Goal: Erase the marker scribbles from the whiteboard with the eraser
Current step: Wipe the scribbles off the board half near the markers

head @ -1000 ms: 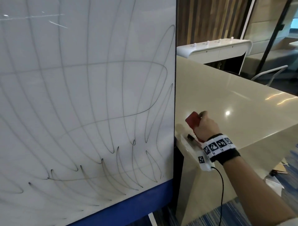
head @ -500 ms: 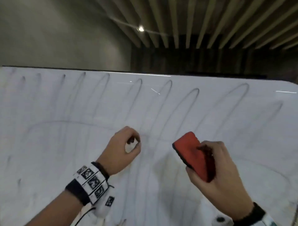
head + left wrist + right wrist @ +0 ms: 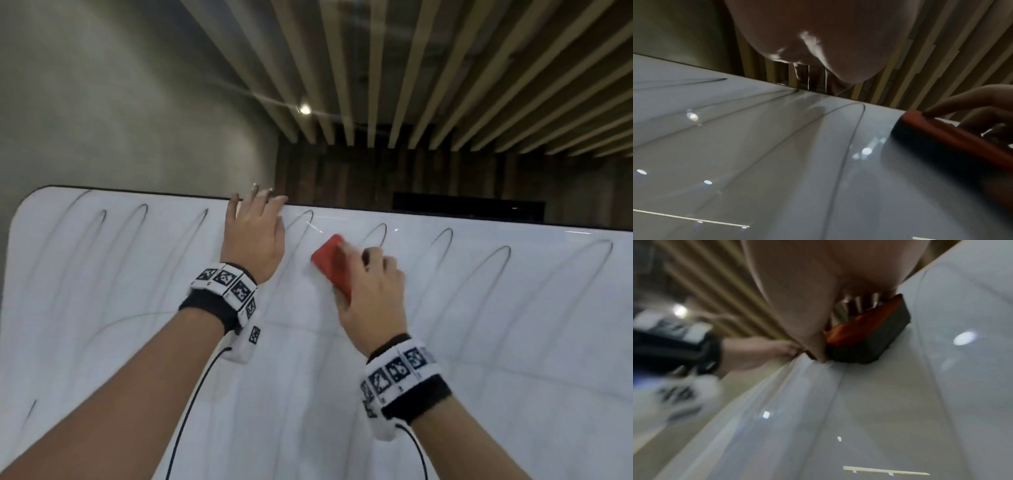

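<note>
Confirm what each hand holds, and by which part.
The right hand grips the red eraser by its long sides, felt side on the whiteboard. The left hand lies at its top edge; a grip there cannot be told.

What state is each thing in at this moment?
Whiteboard: upright, covered with scribbles.
Scribbles: unerased, loops along the top intact.
Eraser: dark face against the whiteboard, near the top.
Right hand: grips the eraser.
Left hand: flat on the whiteboard at its top edge, holding nothing.
</note>
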A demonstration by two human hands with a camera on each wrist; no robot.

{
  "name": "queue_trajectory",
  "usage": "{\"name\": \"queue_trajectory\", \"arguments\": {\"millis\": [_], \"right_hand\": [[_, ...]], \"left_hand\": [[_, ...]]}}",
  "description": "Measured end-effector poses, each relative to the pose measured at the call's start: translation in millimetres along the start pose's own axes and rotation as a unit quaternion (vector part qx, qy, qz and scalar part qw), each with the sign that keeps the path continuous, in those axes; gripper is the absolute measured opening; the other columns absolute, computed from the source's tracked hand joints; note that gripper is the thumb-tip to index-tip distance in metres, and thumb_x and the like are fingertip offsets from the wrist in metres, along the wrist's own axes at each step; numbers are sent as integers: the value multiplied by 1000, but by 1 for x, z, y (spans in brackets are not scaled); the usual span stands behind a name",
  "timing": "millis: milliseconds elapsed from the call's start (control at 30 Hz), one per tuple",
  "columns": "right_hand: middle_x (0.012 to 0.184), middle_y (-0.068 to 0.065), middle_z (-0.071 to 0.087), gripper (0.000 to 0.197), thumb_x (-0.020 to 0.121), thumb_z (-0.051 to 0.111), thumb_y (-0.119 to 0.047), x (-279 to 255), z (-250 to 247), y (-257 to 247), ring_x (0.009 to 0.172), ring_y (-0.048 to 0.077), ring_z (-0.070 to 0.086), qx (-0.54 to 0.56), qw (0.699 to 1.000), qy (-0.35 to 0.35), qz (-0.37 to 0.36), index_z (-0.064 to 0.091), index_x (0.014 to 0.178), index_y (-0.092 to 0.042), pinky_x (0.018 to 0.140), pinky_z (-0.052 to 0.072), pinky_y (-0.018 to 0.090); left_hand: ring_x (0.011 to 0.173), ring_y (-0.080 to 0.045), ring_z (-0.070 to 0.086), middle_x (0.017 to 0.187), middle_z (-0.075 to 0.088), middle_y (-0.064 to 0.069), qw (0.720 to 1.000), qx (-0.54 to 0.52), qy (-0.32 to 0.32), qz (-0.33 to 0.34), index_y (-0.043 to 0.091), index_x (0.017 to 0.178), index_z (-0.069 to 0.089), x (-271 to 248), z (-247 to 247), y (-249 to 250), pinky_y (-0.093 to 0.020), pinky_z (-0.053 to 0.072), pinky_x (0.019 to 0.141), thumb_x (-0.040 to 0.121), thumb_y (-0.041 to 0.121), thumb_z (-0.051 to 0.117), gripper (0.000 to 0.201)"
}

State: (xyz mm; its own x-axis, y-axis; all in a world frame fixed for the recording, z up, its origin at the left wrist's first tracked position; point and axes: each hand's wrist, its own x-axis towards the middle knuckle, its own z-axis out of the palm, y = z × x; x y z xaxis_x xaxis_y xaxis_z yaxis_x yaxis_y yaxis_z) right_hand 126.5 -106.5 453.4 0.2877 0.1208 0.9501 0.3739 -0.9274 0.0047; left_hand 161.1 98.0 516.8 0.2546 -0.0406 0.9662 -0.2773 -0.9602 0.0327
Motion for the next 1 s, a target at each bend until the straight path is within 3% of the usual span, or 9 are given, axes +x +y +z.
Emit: {"name": "queue_trajectory", "arguments": {"millis": [100,233,400,433,533,567,700,900,1000], "right_hand": [[118,10,51,63,86,70,-27,-7,6,13,101,34,51,-14,999,-15,-27,45,144,-28,86,44,45],[125,20,47,65,88,70,-27,28,-12,41,105,40,48,53,960,118,247,44,148,-23,92,42,51],[123,12,52,62,87,70,-25,-10,17,14,106,36,50,-7,998,5,-69,48,145,-31,92,45,49],[122,13,51,65,86,71,-25,-3,13,26,105,36,50,-1,999,18,-38,48,146,-32,92,43,49],[125,19,48,69,86,73,-25,21,-1,50,106,39,47,82,963,128,223,46,149,-28,94,41,51],[127,19,47,69,86,73,-25,19,0,44,107,40,47,74,960,140,232,46,149,-27,95,41,52],[122,8,52,62,83,77,-26,-12,22,16,105,33,49,23,996,26,-83,56,140,-34,91,46,51],[129,9,48,64,87,72,-31,83,-1,20,111,32,44,18,997,64,36,49,146,-37,96,39,47],[135,10,48,59,90,68,-27,61,13,1,117,34,44,6,998,59,-8,49,146,-33,100,41,50]], "left_hand": [[136,-26,46,139,56,-4,1000,-2,-10,13,20,139,52,-2,9,-10,-47,25,119,99,30,30,47],[136,-24,47,138,56,-1,1000,-29,-5,-10,22,137,53,2,11,-6,-48,28,114,98,30,31,46],[138,-20,46,141,53,2,1000,-5,-10,13,27,142,49,-2,9,-14,-47,27,112,98,22,36,46],[138,-19,45,142,53,2,1000,-4,-12,16,28,142,48,-1,9,-16,-47,27,112,99,21,38,45],[136,-18,47,141,53,3,1000,-5,-12,14,28,141,50,1,7,-17,-46,28,110,99,17,42,44],[136,-18,47,141,53,3,1000,-4,-13,13,28,141,50,0,6,-16,-46,27,109,99,17,43,44],[138,-18,44,143,51,3,1000,0,-22,10,28,144,47,0,5,-18,-44,25,109,101,16,42,46],[141,-19,41,145,50,2,1000,-5,-18,4,26,145,46,-1,8,-16,-45,24,110,100,13,43,47],[143,-20,39,147,48,1,1000,-6,-25,7,25,147,45,-2,2,-17,-46,22,110,99,11,43,50]]}}
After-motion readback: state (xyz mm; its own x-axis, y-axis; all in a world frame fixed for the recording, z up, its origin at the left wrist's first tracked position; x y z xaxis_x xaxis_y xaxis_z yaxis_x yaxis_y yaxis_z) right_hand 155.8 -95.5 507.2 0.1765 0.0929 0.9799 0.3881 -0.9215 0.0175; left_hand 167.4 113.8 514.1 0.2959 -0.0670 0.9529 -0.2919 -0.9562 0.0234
